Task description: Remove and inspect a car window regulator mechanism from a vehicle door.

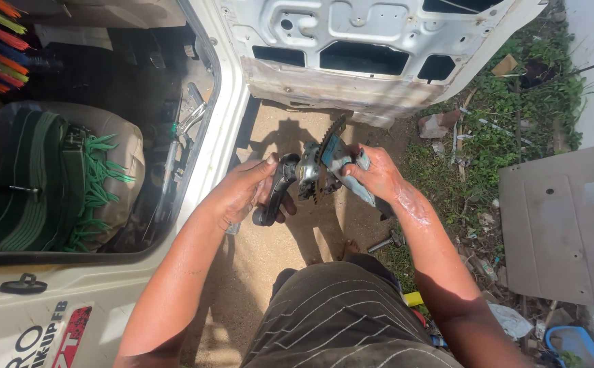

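Steel window-winder mechanism (321,167), greasy and teal-tinted, held in mid-air between both hands above the sandy ground (270,272), in front of the open vehicle door (372,54). Its toothed sector gear (331,140) stands on edge, teeth pointing up and away toward the door. Long axis of the flat arm runs from upper left down to lower right, ending past the right wrist.

Left hand (242,194): fingers curled closed round the black crank handle (276,194), thumb lying on top. Right hand (375,174): closed on the teal plate of the mechanism, fingertips pressing its near edge; forearm shiny with grease.

Signs: red and black lettering on the white vehicle body (45,334), bottom left; not transcribed.

Outward: seat (99,170) with green striped cover inside the cab. Grey door panel (559,228) lying flat on the ground at right. Brick (437,124) and scattered litter among weeds (515,129). Small metal tool (385,240) on the ground below the right forearm.
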